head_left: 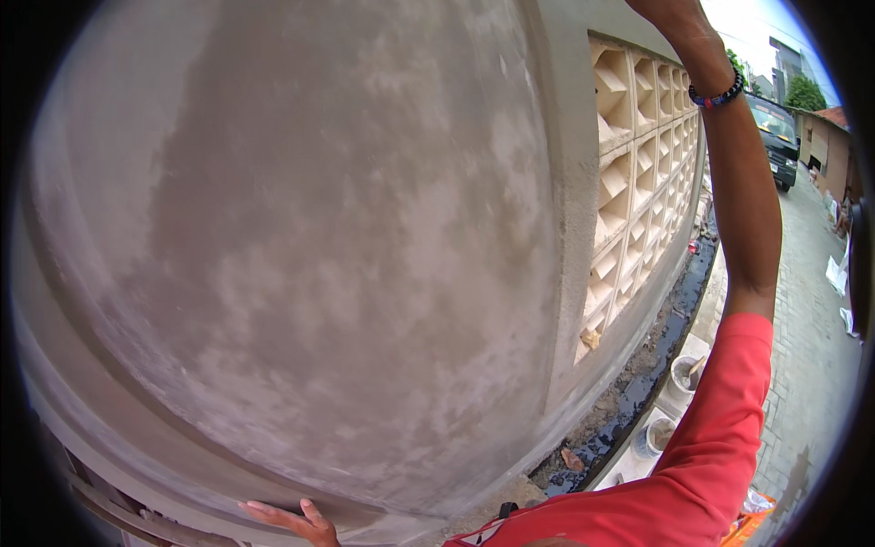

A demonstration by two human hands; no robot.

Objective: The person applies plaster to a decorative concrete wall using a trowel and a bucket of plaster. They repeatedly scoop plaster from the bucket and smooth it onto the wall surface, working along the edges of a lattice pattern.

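Note:
A large grey plastered wall (365, 237), with darker and paler patches like damp and drying areas, fills most of the head view. My right arm, in a red sleeve and with a dark beaded bracelet (718, 95), reaches up high on the right. Only the base of my right hand (673, 13) shows at the upper edge; its fingers, and anything in them, are out of view. Low down, my left hand (296, 521) is open with fingers stretched and thumb apart, holding nothing. It is beside the ledge (182, 438) along the wall's foot; whether it touches I cannot tell.
Pale openwork vent blocks (629, 173) fill a wall opening to the right. Below runs a ditch (652, 374) with dark water. Two buckets (654, 436) stand on its far edge. Beyond are a paved road (802, 310) and a dark vehicle (775, 137).

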